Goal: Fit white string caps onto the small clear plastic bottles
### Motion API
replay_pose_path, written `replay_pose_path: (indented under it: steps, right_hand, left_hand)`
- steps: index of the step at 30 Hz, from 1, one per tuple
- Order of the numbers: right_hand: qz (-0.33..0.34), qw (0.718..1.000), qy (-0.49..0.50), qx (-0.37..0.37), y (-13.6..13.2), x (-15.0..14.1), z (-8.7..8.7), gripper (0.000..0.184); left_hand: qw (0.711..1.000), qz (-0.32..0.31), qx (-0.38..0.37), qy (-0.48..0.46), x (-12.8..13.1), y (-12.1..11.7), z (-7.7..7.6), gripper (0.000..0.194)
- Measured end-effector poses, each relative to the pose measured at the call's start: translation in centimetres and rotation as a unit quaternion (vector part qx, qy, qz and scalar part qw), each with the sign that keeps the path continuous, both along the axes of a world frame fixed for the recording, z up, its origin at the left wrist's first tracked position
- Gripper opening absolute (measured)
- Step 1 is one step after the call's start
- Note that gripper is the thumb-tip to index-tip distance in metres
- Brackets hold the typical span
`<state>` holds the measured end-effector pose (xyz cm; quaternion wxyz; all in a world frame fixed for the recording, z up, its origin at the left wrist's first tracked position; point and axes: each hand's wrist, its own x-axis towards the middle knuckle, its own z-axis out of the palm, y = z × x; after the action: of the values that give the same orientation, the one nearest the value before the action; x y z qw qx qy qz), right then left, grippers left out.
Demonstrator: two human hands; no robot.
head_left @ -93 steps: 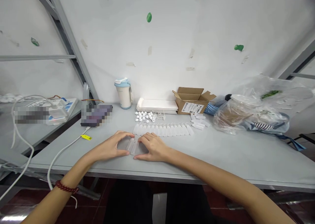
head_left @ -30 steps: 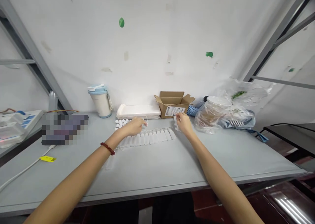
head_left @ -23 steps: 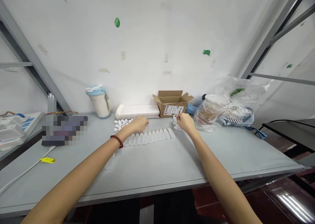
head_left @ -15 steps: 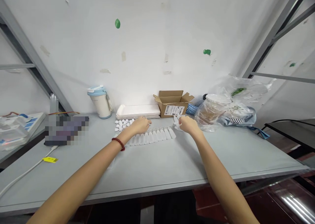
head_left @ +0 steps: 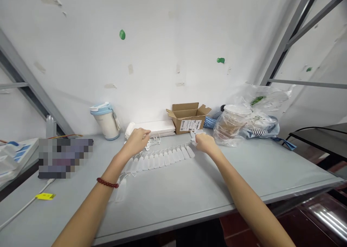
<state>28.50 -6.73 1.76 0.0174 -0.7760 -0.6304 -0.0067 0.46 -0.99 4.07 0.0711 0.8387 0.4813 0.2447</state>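
My left hand [head_left: 135, 142] hovers over the small white caps [head_left: 148, 146] at the back of the table, its fingers curled together. What its fingertips hold, if anything, cannot be made out. My right hand [head_left: 206, 144] is closed at the loose translucent plastic tubes [head_left: 193, 135] in front of the box, and its fingers press round one of them. Between the hands runs a slanting row of slim translucent tubes [head_left: 162, 159] with thin white loops at their tops. Two more tubes [head_left: 121, 191] lie nearer the front, one partly behind my left wrist.
An open cardboard box [head_left: 177, 126] stands by the wall, next to a stack of white flat trays [head_left: 162, 127]. A cream tumbler [head_left: 107, 126] and a blurred dark device [head_left: 65, 158] are on the left. Plastic-wrapped items [head_left: 230, 127] and a blue bag [head_left: 273, 126] sit right.
My hands have left the pair of tubes near the front for the caps and loose tubes behind. Lately my left hand has shifted left and uncovered more of the row; the view has turned right.
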Motion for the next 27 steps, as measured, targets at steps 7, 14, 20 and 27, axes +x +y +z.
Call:
replay_pose_path:
  steps: [7,14,20,27]
  right_hand:
    - [-0.028,0.996,0.044,0.072,0.0,-0.2,0.6,0.024]
    - [0.193,0.936,0.161,0.248,-0.5,-4.0,-1.1,0.017]
    - [0.337,0.875,0.191,0.289,-1.8,-7.6,-2.9,0.016]
    - [0.339,0.867,0.186,0.315,-1.9,-7.9,-3.4,0.016]
  left_hand:
    - [0.977,0.065,-0.09,-0.183,-2.1,-0.5,-0.9,0.045]
    - [0.985,0.007,0.01,-0.174,-0.4,-3.0,-0.2,0.025]
    - [0.982,-0.104,0.126,-0.097,1.1,-4.0,-1.5,0.015]
    - [0.972,-0.162,0.116,-0.122,1.7,-5.2,-1.1,0.014]
